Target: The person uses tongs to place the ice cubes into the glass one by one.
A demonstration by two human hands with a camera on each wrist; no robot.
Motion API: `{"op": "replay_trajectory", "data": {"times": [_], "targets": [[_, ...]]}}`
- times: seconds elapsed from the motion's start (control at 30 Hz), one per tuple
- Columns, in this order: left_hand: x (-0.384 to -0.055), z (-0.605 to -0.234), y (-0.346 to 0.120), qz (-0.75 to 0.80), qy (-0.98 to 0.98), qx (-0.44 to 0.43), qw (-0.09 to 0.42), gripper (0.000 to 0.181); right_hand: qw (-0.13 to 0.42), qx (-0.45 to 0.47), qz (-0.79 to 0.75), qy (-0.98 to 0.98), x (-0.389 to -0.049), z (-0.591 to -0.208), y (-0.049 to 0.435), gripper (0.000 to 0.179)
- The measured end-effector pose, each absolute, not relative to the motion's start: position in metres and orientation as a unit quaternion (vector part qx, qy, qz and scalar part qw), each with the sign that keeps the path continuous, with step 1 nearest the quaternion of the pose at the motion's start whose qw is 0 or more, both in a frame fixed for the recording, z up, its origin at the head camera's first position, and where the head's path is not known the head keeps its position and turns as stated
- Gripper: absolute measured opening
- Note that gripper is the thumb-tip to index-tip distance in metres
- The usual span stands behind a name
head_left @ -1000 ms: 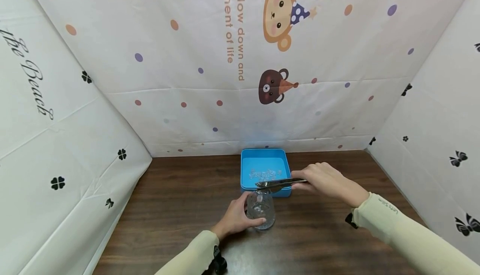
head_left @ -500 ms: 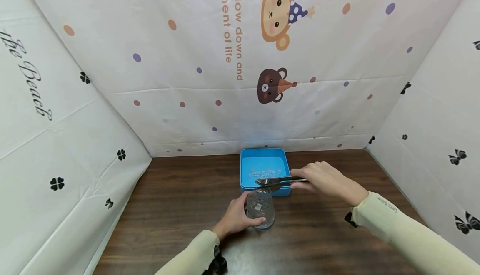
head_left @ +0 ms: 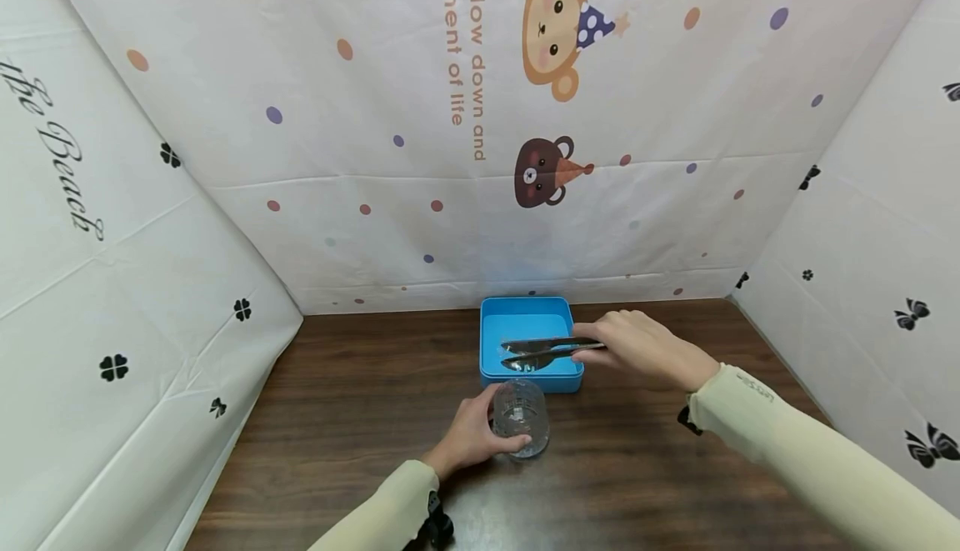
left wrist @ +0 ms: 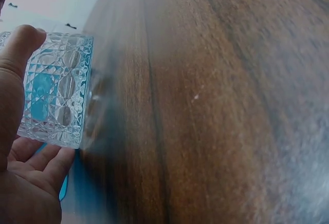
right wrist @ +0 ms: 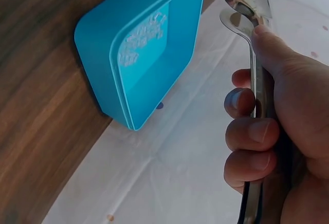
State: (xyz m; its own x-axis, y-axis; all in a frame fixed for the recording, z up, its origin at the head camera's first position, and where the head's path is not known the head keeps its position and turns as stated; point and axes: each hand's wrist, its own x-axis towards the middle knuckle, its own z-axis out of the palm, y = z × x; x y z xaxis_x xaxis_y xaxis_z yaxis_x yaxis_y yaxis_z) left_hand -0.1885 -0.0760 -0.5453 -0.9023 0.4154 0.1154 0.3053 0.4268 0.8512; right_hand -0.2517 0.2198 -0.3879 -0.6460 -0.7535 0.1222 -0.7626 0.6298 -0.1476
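Observation:
My left hand (head_left: 471,434) grips a clear patterned glass (head_left: 521,419) that stands upright on the table, thumb on its near side. In the left wrist view the cut pattern of the glass (left wrist: 59,88) shows between thumb and fingers. My right hand (head_left: 645,351) holds metal tongs (head_left: 543,353) above a blue square tray (head_left: 491,309). One tip of the tongs is spoon-shaped and the other is pronged, as the right wrist view shows; the tips (right wrist: 249,0) are apart with nothing visible between them. Several small clear pieces (right wrist: 144,36) lie in the tray.
The brown wooden table (head_left: 360,418) spreads around the tray and glass. White printed cloth (head_left: 375,134) hangs behind the table and along both sides. The tray stands by the table's back edge, just beyond the glass.
My right hand has moved the tongs from over the glass's mouth back over the tray, and their tips have spread. A clear piece shows inside the glass half a second ago. My left hand stays put.

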Motion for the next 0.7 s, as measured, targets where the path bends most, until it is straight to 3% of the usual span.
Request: {"op": "replay_trajectory", "data": {"times": [0.47, 0.7], "targets": [[-0.189, -0.545, -0.076, 0.471, 0.852, 0.226, 0.045, 0.080, 0.004, 0.420, 0.087, -0.903, -0.293, -0.388, 0.204, 0.028], [-0.189, -0.545, -0.076, 0.473, 0.850, 0.229, 0.043, 0.080, 0.000, 0.418, 0.076, -0.905, -0.312, -0.393, 0.195, 0.037]]}}
